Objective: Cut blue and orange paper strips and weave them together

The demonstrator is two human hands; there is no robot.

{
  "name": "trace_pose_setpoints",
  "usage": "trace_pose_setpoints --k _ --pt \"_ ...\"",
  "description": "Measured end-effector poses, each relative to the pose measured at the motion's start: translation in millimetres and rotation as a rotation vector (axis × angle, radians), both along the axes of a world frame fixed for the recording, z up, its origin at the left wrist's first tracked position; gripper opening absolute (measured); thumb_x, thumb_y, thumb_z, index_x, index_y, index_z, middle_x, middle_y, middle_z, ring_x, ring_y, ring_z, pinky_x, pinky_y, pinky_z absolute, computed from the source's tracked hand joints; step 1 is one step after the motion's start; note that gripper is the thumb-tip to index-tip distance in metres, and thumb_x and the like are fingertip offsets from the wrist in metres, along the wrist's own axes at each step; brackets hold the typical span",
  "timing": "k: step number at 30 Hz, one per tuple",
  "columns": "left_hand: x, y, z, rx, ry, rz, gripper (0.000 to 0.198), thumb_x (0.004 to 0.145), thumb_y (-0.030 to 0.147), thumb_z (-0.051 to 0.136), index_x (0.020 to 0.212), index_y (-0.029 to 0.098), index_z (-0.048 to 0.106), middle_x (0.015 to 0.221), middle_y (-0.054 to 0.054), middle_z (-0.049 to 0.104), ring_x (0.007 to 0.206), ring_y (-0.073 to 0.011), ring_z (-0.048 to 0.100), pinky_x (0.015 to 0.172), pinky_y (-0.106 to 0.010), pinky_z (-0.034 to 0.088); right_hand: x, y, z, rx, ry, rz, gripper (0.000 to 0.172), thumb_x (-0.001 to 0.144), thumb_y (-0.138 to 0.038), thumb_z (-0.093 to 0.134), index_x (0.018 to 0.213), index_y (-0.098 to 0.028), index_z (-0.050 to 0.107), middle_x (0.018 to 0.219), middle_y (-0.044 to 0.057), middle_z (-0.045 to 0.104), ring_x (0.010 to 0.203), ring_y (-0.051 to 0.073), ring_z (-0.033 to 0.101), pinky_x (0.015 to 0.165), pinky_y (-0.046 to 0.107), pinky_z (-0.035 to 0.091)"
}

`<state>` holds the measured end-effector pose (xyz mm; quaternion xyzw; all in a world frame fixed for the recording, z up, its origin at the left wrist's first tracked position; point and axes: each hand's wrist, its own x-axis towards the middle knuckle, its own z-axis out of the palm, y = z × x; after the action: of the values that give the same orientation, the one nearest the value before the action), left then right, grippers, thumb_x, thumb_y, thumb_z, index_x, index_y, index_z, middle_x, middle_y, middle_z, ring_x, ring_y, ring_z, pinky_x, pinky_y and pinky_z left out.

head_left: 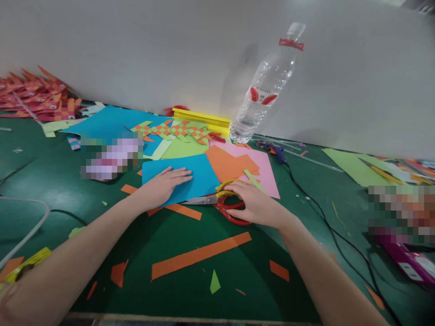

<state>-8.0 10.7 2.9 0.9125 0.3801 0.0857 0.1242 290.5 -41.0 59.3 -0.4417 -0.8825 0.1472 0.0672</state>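
A sheet of blue paper (200, 170) lies on the table with my left hand (166, 183) resting flat on it, fingers stretched out. My right hand (256, 203) has its fingers in the scissors (234, 216), which have red and yellow handles spread apart. One metal blade shows along the near edge of the blue paper; the other blade is hidden. Under and beside the blue sheet are orange paper (231, 163) and a pink sheet (268, 170). A cut orange strip (202, 256) lies in front of my hands.
Behind the papers, a plastic bottle (268, 77) leans near the wall. Woven paper fish (170, 130) lie beside a yellow folded strip (204, 121). More red-orange woven pieces (37, 97) are piled far left. A black cord (319, 215) runs down the right side. Paper scraps (215, 281) litter the table.
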Motion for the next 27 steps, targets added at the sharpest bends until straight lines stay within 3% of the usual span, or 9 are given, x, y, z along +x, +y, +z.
trace_pose_setpoints --k 8,11,15,19,27 --pt "-3.5 6.2 -6.9 -0.027 -0.059 -0.007 0.058 0.087 0.009 0.021 0.135 0.023 0.052 0.148 -0.001 0.042 0.140 -0.0188 0.032 0.117 -0.048 0.018 -4.8 -6.6 5.5 -0.007 0.018 0.002 0.030 0.080 -0.036 0.062 0.109 -0.029 0.061 0.118 0.000 0.066 0.112 0.025 0.059 0.116 0.058 0.001" --pt "-4.8 7.3 -11.2 -0.004 -0.063 -0.012 0.059 0.088 0.009 0.021 0.136 0.023 0.050 0.149 -0.001 0.042 0.140 -0.0186 0.033 0.116 -0.047 0.019 -7.4 -7.5 4.7 -0.009 0.034 0.001 0.031 0.080 -0.037 0.061 0.110 -0.027 0.061 0.119 0.002 0.066 0.112 0.025 0.058 0.114 0.056 0.017" --pt "-7.4 9.0 -18.8 0.033 -0.071 -0.024 0.058 0.089 0.009 0.021 0.137 0.025 0.049 0.149 0.000 0.041 0.140 -0.0166 0.031 0.117 -0.046 0.018 -14.3 -10.2 3.7 -0.011 0.037 0.000 0.032 0.081 -0.037 0.060 0.111 -0.025 0.060 0.117 0.004 0.065 0.111 0.025 0.058 0.100 0.047 0.041" --pt "-9.1 10.3 -22.4 0.042 -0.081 -0.036 0.054 0.093 0.012 0.021 0.138 0.026 0.048 0.150 0.000 0.040 0.140 -0.0161 0.031 0.117 -0.046 0.017 -18.8 -11.9 4.4 0.008 -0.005 -0.010 0.035 0.083 -0.039 0.059 0.113 -0.021 0.059 0.117 0.008 0.065 0.109 0.026 0.059 0.096 0.046 0.044" --pt "-5.8 8.0 -14.1 0.003 -0.074 -0.016 0.054 0.092 0.012 0.022 0.137 0.025 0.049 0.149 -0.001 0.041 0.140 -0.0185 0.032 0.116 -0.047 0.018 -12.3 -9.4 3.4 -0.065 -0.019 0.021 0.041 0.082 -0.038 0.059 0.119 -0.022 0.056 0.124 0.009 0.062 0.112 0.027 0.056 0.095 0.044 0.045"
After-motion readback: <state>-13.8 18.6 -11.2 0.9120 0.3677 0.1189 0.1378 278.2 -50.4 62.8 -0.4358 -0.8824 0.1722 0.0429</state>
